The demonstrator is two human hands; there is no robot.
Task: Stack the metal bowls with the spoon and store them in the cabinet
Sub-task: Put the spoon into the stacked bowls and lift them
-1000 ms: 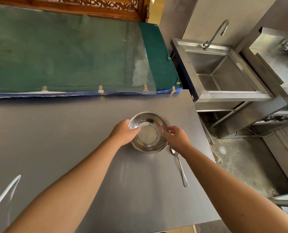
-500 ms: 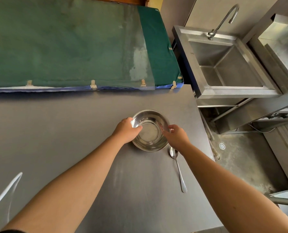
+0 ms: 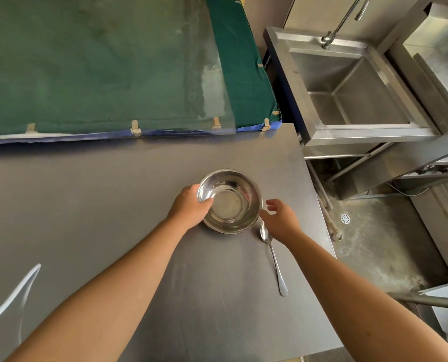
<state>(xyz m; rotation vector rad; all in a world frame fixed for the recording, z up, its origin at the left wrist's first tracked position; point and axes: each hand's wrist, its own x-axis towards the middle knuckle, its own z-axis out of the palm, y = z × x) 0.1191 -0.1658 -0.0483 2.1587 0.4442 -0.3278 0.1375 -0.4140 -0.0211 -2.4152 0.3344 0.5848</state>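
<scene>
Metal bowl (image 3: 229,201) standing upright on the grey tabletop (image 3: 113,205), toward its far right corner. Left hand (image 3: 190,206) grips the bowl's left rim, thumb hooked inside and fingers around the outer wall. Right hand (image 3: 280,218) hovers just beside the bowl's right side, fingers spread wide and holding nothing. Spoon (image 3: 273,254) lies flat near the tabletop's right edge, bowl end partly under the right hand.

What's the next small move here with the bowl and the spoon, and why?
Probably bring the right hand down onto the spoon and lift it into the metal bowl. That hand is open, off the rim, right above the spoon's head, while the left hand grips the bowl's near-left rim and steadies it on the table.
</scene>
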